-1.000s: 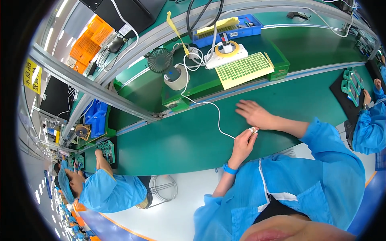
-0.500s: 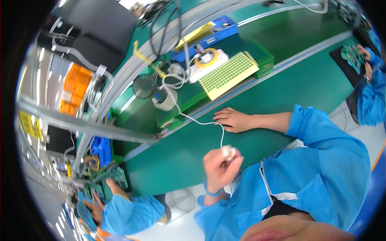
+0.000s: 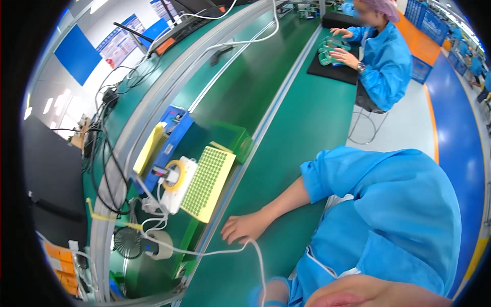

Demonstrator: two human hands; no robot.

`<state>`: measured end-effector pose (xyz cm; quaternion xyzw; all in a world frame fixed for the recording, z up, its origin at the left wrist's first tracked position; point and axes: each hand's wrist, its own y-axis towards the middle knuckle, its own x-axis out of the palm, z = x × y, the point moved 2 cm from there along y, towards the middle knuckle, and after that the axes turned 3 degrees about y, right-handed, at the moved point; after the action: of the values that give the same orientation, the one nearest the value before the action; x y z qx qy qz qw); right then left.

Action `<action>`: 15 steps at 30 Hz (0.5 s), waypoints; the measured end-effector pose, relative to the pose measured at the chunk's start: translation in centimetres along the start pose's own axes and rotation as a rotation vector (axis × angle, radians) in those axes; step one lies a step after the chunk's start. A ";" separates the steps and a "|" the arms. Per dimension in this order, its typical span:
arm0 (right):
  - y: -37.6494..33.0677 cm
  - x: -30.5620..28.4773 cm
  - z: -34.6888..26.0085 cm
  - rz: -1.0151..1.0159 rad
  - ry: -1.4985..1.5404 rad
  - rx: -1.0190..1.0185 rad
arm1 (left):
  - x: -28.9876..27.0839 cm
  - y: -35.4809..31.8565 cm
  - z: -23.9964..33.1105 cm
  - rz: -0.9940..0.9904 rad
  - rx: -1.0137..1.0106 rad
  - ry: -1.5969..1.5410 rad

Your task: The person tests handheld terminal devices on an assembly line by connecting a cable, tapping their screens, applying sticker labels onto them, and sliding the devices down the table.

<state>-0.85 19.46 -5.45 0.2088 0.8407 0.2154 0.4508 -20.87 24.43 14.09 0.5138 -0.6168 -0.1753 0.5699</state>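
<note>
My right hand (image 3: 245, 228) lies palm down on the green bench top (image 3: 286, 148), fingers loosely spread and holding nothing. Close by its thumb, a thin white cable (image 3: 215, 253) arches over the bench and drops to the lower edge of the picture. My left hand is outside the picture; only a blurred piece of its wrist (image 3: 279, 289) and blue sleeve shows at the bottom. Up and left of my right hand, a yellow sheet with rows of green dots (image 3: 209, 183) leans beside a white power strip (image 3: 179, 192) bearing a roll of yellow tape (image 3: 175, 174).
A blue bin (image 3: 171, 146) and a small dark fan (image 3: 128, 242) stand on the left. A metal rail (image 3: 266, 123) runs along the bench. Farther off, a co-worker (image 3: 381, 56) handles green frames (image 3: 327, 53) over a black mat (image 3: 332, 70).
The view has swung to the right, bringing the co-worker and aisle further in. My left hand, which held the white cable's end, has dropped out of view. My right hand still rests on the bench.
</note>
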 end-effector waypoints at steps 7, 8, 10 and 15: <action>0.3 -0.2 -0.1 0.015 -0.012 0.022 | -1.2 -1.9 0.1 0.007 -0.034 0.074; 0.2 -0.2 0.0 0.016 -0.010 0.030 | -1.3 -2.0 0.2 0.002 -0.031 0.084; 0.2 -0.2 -0.1 0.017 -0.006 -0.004 | -1.4 -2.0 0.4 -0.010 -0.022 0.102; -0.1 -0.2 -0.1 0.021 -0.007 0.003 | -2.0 -1.7 1.1 -0.056 0.006 0.145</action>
<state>-0.84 19.31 -5.34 0.2189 0.8373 0.2180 0.4512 -21.49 25.01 11.39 0.5440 -0.5600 -0.1518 0.6062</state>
